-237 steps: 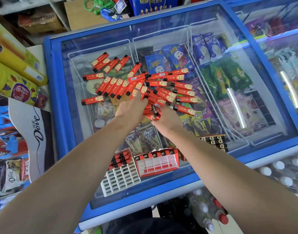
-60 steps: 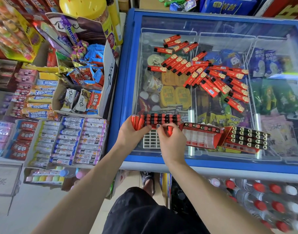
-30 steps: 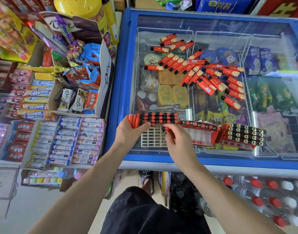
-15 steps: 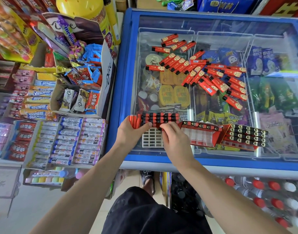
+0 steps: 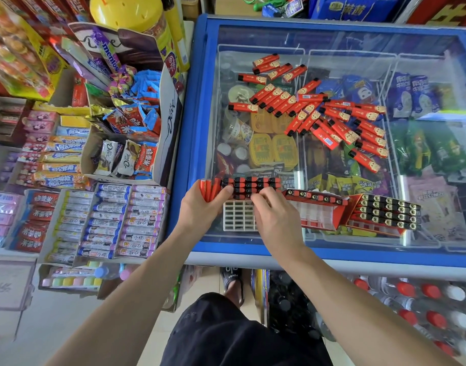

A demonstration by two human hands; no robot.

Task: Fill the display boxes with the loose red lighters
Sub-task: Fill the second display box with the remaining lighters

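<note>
Many loose red lighters lie scattered on the freezer's glass lid. At the lid's near edge stands a white grid tray whose far rows hold upright lighters with black tops. My left hand grips a bundle of red lighters beside the tray's left end. My right hand has its fingers curled over the tray, pinching a lighter at the nearest filled row. To the right are a red display box with one row filled and a full box.
The blue freezer frame runs along the left and near sides. Candy and chocolate displays crowd the shelves to the left. Capped bottles stand below the freezer at the right.
My right hand brought a lighter up to the filled rows of the white tray and lowered its fingers onto them. My left hand stayed in place with its bundle.
</note>
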